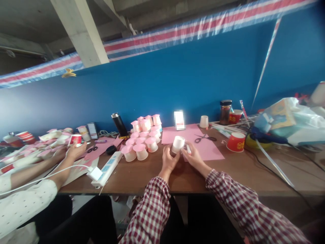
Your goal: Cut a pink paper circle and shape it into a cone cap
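My left hand point(169, 159) is wrapped round a white paper cup point(178, 145), held just above the brown table near its front. Close on the cup's right, my right hand point(195, 156) grips a short white tube point(188, 149) that looks like a glue stick. Beyond both hands lie sheets of pink paper point(212, 149), with black-handled scissors point(205, 138) resting on them. To the left stands a group of several paper cups point(141, 152) topped with pink paper. A lone white cup point(203, 121) stands upside down at the back.
A power strip point(109, 169) with a plugged charger lies left. A black bottle point(119, 124) stands behind the cups. Right are a red cup point(236, 141), a dark jar point(225, 112), cables and a plastic bag point(291, 118). A co-worker's hand point(76, 150) holds a red cup at left.
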`<state>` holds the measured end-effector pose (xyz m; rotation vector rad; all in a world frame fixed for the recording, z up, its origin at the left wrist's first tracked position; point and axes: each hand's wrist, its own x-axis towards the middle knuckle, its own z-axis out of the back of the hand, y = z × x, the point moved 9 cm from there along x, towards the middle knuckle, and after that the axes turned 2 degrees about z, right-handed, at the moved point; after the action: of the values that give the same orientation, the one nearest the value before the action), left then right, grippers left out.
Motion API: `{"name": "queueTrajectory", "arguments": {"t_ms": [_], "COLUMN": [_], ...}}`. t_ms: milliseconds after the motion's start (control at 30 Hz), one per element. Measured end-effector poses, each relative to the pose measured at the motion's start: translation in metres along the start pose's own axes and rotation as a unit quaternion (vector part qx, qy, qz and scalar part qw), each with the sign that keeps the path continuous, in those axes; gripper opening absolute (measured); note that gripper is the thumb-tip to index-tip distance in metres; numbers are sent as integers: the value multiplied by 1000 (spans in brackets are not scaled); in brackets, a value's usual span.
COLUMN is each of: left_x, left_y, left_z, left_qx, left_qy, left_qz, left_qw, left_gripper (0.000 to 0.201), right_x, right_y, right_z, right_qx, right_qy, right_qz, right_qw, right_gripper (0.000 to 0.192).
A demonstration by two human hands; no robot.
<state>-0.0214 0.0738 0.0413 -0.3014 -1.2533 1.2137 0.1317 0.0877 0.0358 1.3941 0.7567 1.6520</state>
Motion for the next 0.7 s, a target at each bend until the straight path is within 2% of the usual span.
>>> {"name": "queueTrajectory", "arguments": {"t_ms": [200,400,700], "left_x": [-4,-14,-13], "left_y": [-19,-41,-40], "left_z": [4,3,3], "left_qx": [51,142,169], "left_qy": [-16,-47,-48], "left_qz": [-44,-128,-118], "left_qw": [998,981,977], "left_gripper": [47,44,45], "right_x": [-1,-3,-2], "right_y": [2,13,12], "right_z": [0,-1,-2], "right_qx": [-3,29,26], "right_qy": [3,8,9], "right_qz": [0,31,40], "right_qw": [1000,999,999], "right_gripper": [43,47,52]}}
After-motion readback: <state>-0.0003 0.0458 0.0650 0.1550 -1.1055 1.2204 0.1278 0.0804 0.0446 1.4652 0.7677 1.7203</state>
